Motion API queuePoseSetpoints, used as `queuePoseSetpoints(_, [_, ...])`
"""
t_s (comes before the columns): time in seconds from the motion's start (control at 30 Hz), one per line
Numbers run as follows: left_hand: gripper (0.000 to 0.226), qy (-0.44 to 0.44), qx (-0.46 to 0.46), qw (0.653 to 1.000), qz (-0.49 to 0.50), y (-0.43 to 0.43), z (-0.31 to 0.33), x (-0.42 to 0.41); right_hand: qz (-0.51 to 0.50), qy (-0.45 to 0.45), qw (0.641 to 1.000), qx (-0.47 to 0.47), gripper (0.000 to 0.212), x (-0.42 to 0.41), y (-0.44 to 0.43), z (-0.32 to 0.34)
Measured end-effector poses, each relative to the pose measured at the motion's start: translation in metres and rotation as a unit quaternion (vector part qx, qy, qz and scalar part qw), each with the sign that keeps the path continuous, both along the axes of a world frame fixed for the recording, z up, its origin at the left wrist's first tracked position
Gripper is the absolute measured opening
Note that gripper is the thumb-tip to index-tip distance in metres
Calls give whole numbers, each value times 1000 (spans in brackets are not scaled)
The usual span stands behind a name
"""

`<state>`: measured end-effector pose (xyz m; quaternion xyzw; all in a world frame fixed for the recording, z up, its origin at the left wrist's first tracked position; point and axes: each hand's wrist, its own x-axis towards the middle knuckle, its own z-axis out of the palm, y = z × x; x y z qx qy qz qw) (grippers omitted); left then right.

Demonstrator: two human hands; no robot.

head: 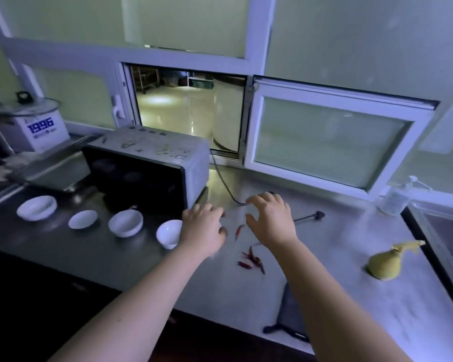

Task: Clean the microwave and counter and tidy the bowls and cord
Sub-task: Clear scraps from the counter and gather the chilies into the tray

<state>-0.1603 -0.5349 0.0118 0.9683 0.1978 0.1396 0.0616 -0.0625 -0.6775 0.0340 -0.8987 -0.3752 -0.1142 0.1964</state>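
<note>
Head view, dim and slightly blurred. Both hands reach over the steel tabletop (pixel 324 257) at frame centre. Left hand (pixel 203 226): fingers loosely bent, holding nothing, just right of the last of four white bowls (pixel 126 222), which sit in a row at lower left of the microwave (pixel 147 163). Right hand (pixel 270 218): fingers spread apart over the cord (pixel 224 184); whether they touch it cannot be told. Cord runs from behind the microwave's right side. Red chillies (pixel 250 257) lie scattered between the forearms. Yellow cloth (pixel 385 262) sits at lower right.
</note>
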Motion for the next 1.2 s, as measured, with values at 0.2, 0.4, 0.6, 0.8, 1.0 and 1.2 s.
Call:
queuePoseSetpoints(0.2, [34,-27,-15,998,49,116,7,-42,26,2,1000,0,34,-37,112,8])
queuePoseSetpoints(0.4, [31,-68,-38,993,87,189,13,-54,76,0,996,36,35,-42,198,4])
queuePoseSetpoints(0.6, [29,-47,-13,994,95,251,-5,-34,139,-5,989,48,35,-27,277,-26])
queuePoseSetpoints(0.8, [28,-3,-41,993,112,303,-39,-23,149,42,987,53,32,14,335,-54])
queuePoseSetpoints(1.0, [26,-36,-79,981,173,380,-58,-39,144,72,986,54,29,26,385,-67])
queuePoseSetpoints(1.2, [26,-59,-79,985,139,477,-64,-46,86,81,990,73,30,12,444,-82])
